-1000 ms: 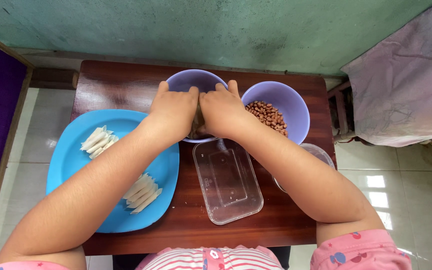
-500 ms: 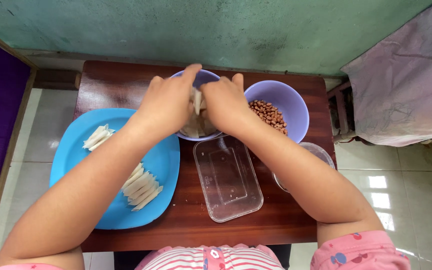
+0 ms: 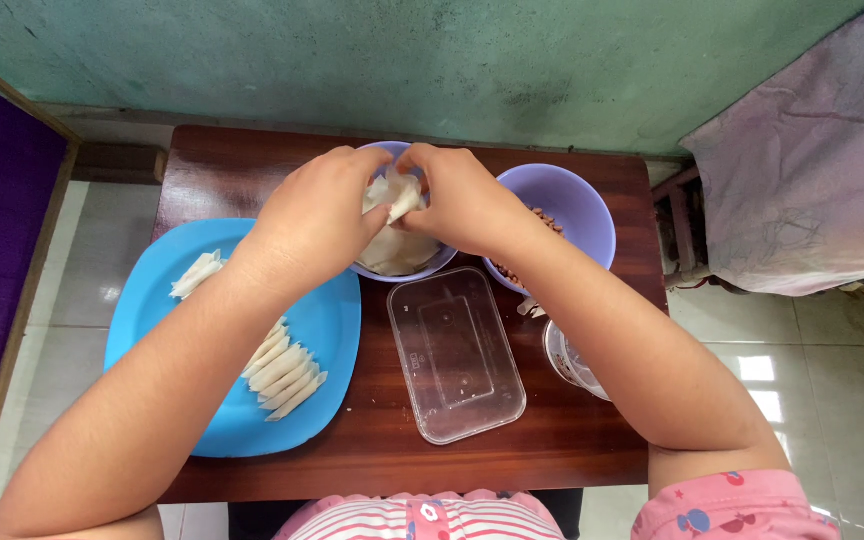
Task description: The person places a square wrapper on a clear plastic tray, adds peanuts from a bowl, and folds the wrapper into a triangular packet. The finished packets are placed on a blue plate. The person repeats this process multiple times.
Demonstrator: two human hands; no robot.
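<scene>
My left hand (image 3: 317,215) and my right hand (image 3: 462,200) meet above a purple bowl (image 3: 402,268) at the back of the small wooden table (image 3: 382,450). Between their fingertips they pinch a thin white wrapper sheet (image 3: 392,195), partly folded. More white sheets (image 3: 392,250) lie stacked inside that bowl. To the left, a round blue plate (image 3: 332,320) carries several rolled white sticks (image 3: 282,368) in a row, and a few more rolls (image 3: 195,273) near its far edge.
A second purple bowl (image 3: 562,205) with brown filling stands at the right, partly behind my right forearm. An empty clear plastic box (image 3: 455,352) lies in the table's middle. A small clear cup (image 3: 567,360) sits at the right edge. Green wall behind; cloth-covered object at right.
Both hands have lifted slightly out of the bowl, and the white sheet is now visible between the fingers, pulled up and partly folded.
</scene>
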